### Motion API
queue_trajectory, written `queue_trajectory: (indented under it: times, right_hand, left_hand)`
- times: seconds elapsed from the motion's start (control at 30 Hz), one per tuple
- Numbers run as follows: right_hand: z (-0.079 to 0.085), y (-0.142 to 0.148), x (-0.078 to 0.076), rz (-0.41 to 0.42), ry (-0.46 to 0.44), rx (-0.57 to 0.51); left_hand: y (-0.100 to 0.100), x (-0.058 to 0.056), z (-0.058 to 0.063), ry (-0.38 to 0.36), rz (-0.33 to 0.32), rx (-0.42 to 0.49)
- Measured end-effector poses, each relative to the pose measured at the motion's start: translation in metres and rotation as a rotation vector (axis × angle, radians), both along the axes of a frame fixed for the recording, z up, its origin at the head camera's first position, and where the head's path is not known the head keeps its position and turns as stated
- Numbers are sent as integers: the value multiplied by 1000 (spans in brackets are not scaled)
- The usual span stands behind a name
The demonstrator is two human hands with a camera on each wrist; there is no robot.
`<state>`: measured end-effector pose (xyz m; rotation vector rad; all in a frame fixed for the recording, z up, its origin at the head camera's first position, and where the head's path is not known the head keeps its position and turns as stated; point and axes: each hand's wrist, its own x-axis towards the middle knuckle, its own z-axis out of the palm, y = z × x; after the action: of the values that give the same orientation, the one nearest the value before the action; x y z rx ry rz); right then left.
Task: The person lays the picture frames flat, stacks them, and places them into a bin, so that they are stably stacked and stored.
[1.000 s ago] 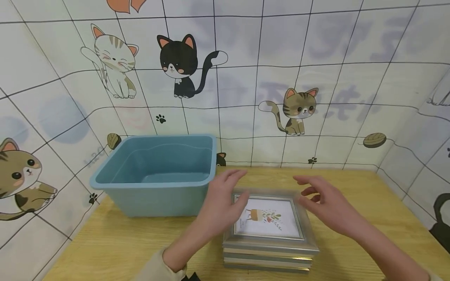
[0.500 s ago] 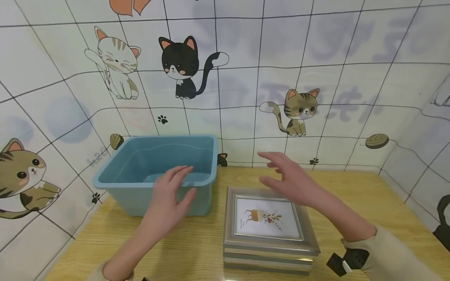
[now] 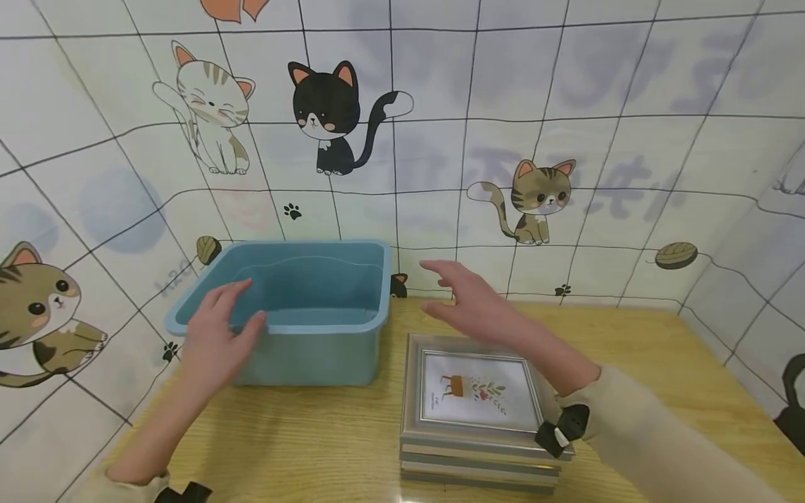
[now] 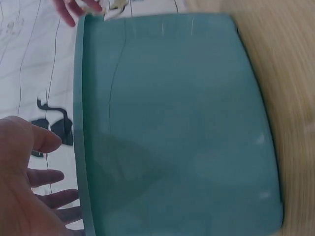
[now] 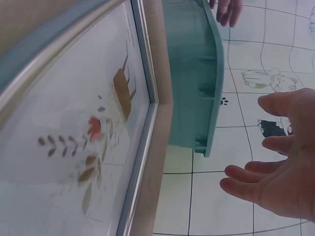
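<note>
A: Where's the blue plastic tub (image 3: pixel 308 360)?

B: Upright on the wood-grain tabletop (image 3: pixel 327 447), left of the stack of picture frames (image 3: pixel 478 436). Its mouth faces up, so anyone can reach inside from above.

A: What is the left hand (image 3: pixel 215 342) doing there?

B: It holds nothing. Its fingers are extended and parted beside the tub's rim; I can't tell whether they touch it.

A: And the right hand (image 3: pixel 468 306)?

B: Also holding nothing, fingers loosely stretched toward the tub, above the back of the stack and apart from it. With the hands toward opposite sides, I'd say their spacing suits the tub's width more than the frames'.

A: Why are the frames piled that way?

B: They lie flat, edges roughly lined up, probably for steadiness. The top one is face up, showing its floral print (image 3: pixel 481 391) turned sideways.

A: What's behind everything?

B: A grid-lined, cat-printed wall covering (image 3: pixel 434 157), with the tub near it.
</note>
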<state>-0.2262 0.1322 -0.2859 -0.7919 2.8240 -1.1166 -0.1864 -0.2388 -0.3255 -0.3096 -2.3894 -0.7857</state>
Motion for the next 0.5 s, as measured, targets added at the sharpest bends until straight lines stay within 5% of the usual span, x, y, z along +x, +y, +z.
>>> queue_trajectory:
  times: [0.17, 0.5]
  right_hand:
    - [-5, -23, -9, 43, -7, -18]
    - [-9, -69, -19, 16, -106, 47]
  left_hand:
    - [-34, -11, 7, -179, 46, -44]
    - [-75, -40, 7, -353, 93, -163]
